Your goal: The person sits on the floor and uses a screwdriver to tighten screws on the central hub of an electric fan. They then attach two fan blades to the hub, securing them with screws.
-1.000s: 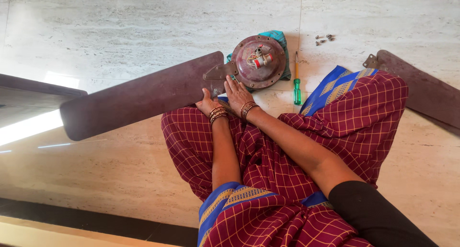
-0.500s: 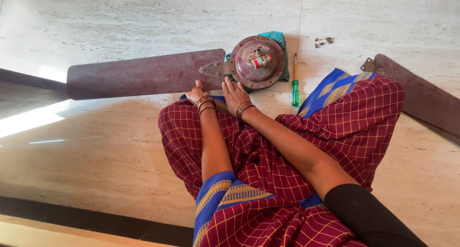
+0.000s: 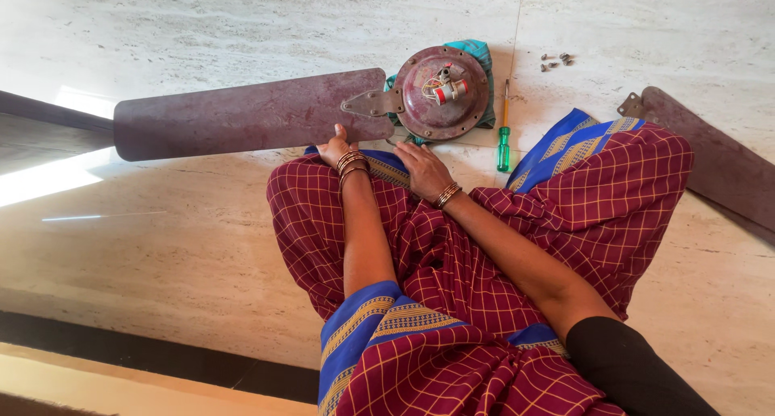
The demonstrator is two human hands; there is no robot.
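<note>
Head view: pale marble floor (image 3: 202, 246) is carrying a fan motor (image 3: 442, 91) on teal cloth (image 3: 475, 54). Left hand (image 3: 335, 149) is gripping the attached blade (image 3: 242, 113); right hand (image 3: 423, 167) is lying flat, fingers apart, nearby. Another blade (image 3: 718, 165) is running off the right edge.

A matt, dull maroon metal finish, scuffed and dusty, is being shown by the fan blade (image 3: 242, 113) and by the round motor housing (image 3: 442, 91) it joins. Beneath the housing, soft teal cloth (image 3: 476, 56) is being seen. Just right of the housing, a screwdriver (image 3: 504, 133) with a glossy green plastic handle is lying. Beyond it, small grey metal screws (image 3: 555, 60) are being seen. All is being carried by a polished, glossy stone floor (image 3: 202, 20). Checked woven cloth (image 3: 581, 190) is being worn.
</note>
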